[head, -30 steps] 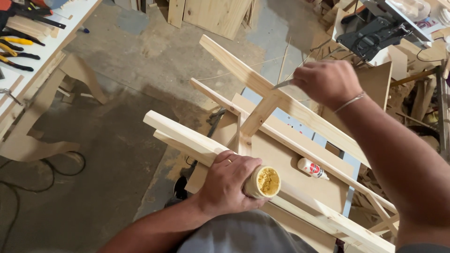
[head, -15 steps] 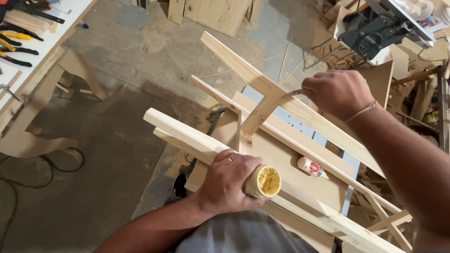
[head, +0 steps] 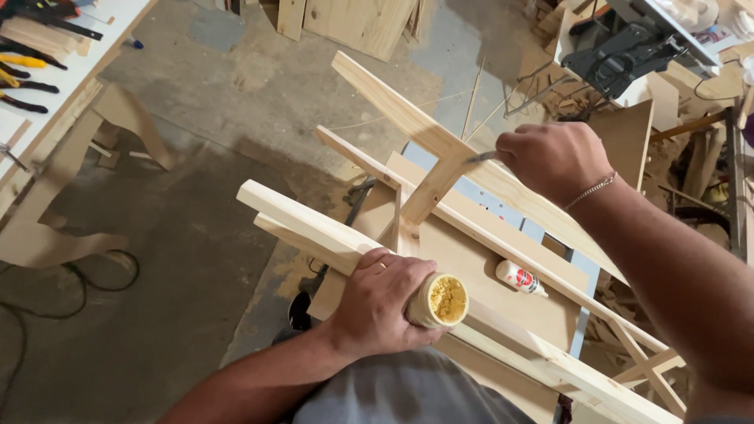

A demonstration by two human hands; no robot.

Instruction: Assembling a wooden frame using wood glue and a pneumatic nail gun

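A: What is being held nearest the camera?

B: A small open tub (head: 438, 301) of yellowish filler is being gripped by the left hand (head: 382, 302), fingers curled around it, resting against the pale wooden frame (head: 314, 228).

A: And beyond that?

B: A glue bottle (head: 520, 278) is lying on the brown surface (head: 487, 259) under the frame. Farther on, a thin metal blade (head: 481, 157) is being pinched in the closed right hand (head: 554, 159), its tip being pressed at the frame's joint.
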